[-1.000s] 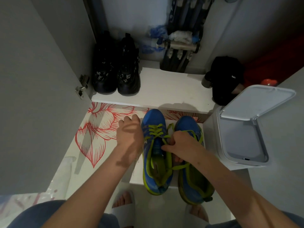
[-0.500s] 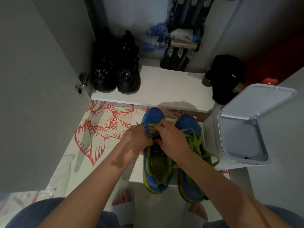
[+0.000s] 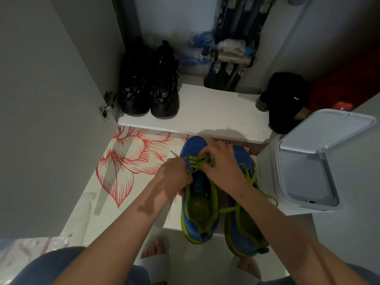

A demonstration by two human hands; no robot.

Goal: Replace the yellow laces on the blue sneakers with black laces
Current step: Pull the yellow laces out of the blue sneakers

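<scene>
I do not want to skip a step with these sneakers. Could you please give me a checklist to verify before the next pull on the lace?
1. Right hand pinches the yellow lace: ok.
2. Left hand grips the blue sneaker to steady it: ok.
3. Lace free of that sneaker: not ok, it crosses the front eyelets.
4. Other sneaker unlaced: not ok, a yellow lace is in it.
5. Black laces at hand: cannot tell, none in view.

Dim closet, white shelf (image 3: 207, 112), grey door (image 3: 51, 99).
</scene>
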